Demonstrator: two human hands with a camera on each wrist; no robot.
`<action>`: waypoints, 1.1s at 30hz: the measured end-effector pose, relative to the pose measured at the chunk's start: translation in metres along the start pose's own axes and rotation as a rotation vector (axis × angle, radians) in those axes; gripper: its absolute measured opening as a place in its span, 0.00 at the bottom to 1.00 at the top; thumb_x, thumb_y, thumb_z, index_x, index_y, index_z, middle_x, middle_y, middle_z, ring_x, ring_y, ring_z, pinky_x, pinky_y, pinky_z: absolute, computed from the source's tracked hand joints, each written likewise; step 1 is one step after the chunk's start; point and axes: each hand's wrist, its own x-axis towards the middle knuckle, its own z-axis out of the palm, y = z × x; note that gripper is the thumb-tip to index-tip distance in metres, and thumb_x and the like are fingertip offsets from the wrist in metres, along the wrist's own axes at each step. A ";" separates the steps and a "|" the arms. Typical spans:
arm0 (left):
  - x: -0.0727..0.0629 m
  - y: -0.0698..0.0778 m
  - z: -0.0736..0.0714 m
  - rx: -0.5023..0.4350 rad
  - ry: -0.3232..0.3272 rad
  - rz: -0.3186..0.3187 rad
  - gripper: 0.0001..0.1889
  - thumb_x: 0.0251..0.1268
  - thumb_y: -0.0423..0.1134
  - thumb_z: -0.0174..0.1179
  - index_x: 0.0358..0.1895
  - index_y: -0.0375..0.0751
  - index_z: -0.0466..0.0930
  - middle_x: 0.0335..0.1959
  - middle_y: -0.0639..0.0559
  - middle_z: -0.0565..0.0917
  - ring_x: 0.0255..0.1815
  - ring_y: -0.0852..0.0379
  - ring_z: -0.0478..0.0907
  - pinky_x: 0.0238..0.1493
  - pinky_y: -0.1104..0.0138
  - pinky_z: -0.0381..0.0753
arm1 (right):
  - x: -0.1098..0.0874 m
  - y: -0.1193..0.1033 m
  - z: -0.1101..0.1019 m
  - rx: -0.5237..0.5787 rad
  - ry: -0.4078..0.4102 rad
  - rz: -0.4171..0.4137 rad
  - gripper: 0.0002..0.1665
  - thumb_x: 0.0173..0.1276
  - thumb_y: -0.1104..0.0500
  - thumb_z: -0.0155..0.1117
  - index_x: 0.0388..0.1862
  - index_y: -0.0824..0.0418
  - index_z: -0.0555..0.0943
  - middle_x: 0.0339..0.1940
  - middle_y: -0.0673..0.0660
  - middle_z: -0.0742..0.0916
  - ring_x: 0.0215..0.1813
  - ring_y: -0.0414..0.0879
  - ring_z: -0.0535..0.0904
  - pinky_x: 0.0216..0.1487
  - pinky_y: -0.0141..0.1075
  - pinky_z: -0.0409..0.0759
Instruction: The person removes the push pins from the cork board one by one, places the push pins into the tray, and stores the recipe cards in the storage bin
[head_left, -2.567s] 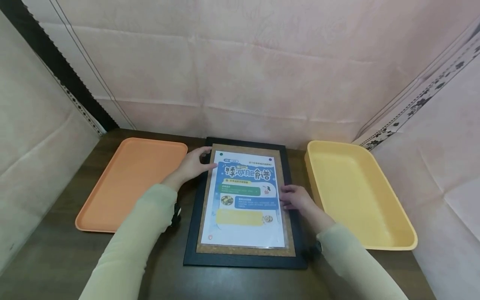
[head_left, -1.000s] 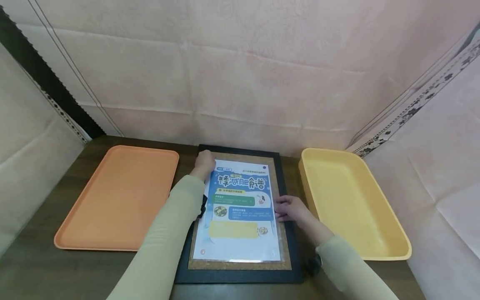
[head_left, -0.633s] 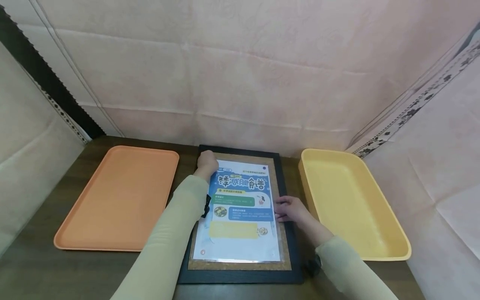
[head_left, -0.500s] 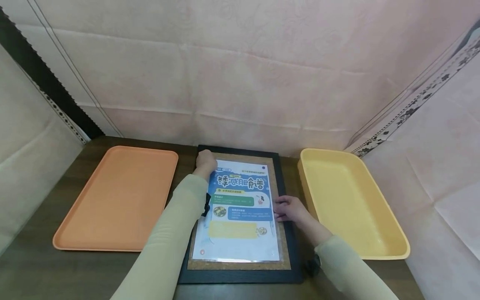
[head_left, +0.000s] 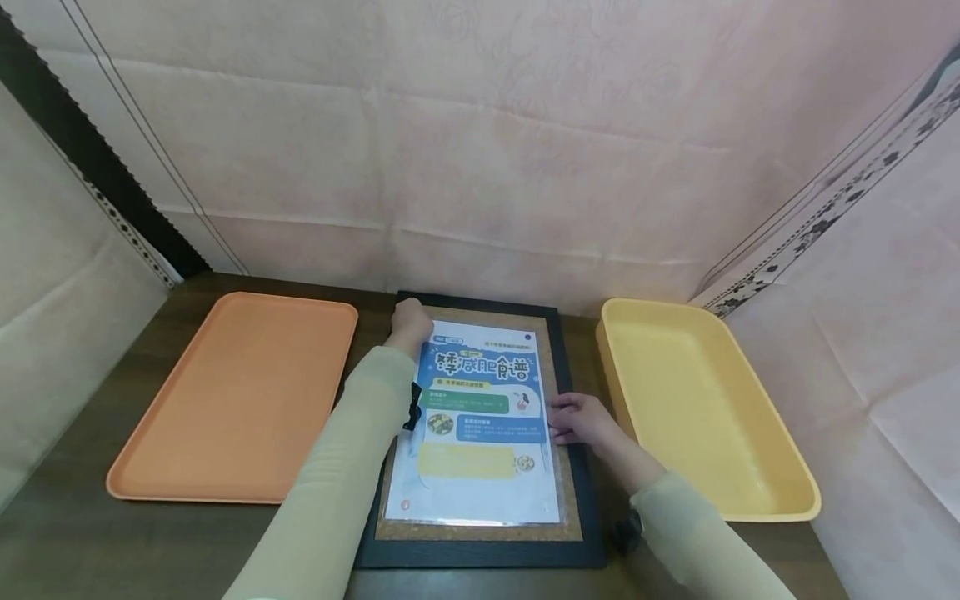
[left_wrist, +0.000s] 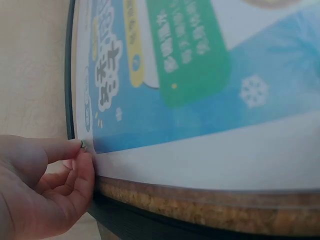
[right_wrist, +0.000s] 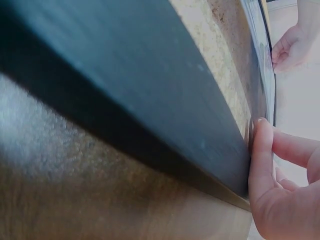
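A laminated poster with blue, green and yellow print lies on a black-framed cork board. My left hand is at the poster's upper left corner, its fingertips hidden in the head view. In the left wrist view, thumb and finger pinch a tiny green thumbtack at that corner. A small purple thumbtack sits at the upper right corner. My right hand rests at the poster's right edge with relaxed fingers, reaching over the black frame.
To the left lies a flat orange tray. A deeper yellow tray stands close on the right, beside my right forearm. The brown table ends at a pale cloth wall just behind the board.
My left hand has moved from the frame's left side onto the poster's upper left corner and closed on the green thumbtack there. My right hand stays at the right edge.
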 end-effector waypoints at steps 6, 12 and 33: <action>0.010 -0.007 -0.007 -0.065 -0.085 -0.047 0.17 0.63 0.31 0.51 0.54 0.29 0.71 0.49 0.37 0.75 0.47 0.43 0.74 0.50 0.59 0.78 | 0.001 0.001 0.002 -0.006 0.000 -0.002 0.25 0.65 0.60 0.62 0.60 0.65 0.72 0.41 0.61 0.85 0.33 0.46 0.84 0.38 0.36 0.84; 0.020 -0.008 -0.011 -0.080 -0.164 -0.101 0.15 0.62 0.33 0.52 0.50 0.29 0.72 0.44 0.38 0.75 0.42 0.45 0.77 0.29 0.68 0.73 | 0.001 0.002 0.001 -0.002 0.010 0.004 0.24 0.65 0.60 0.62 0.59 0.64 0.72 0.42 0.61 0.85 0.32 0.46 0.84 0.38 0.36 0.84; 0.026 -0.026 -0.032 -0.359 -0.279 -0.128 0.12 0.68 0.39 0.54 0.48 0.35 0.77 0.34 0.47 0.78 0.35 0.56 0.79 0.47 0.70 0.79 | 0.005 0.002 -0.001 -0.013 0.002 0.011 0.25 0.65 0.58 0.62 0.60 0.64 0.72 0.41 0.60 0.86 0.33 0.45 0.84 0.38 0.36 0.84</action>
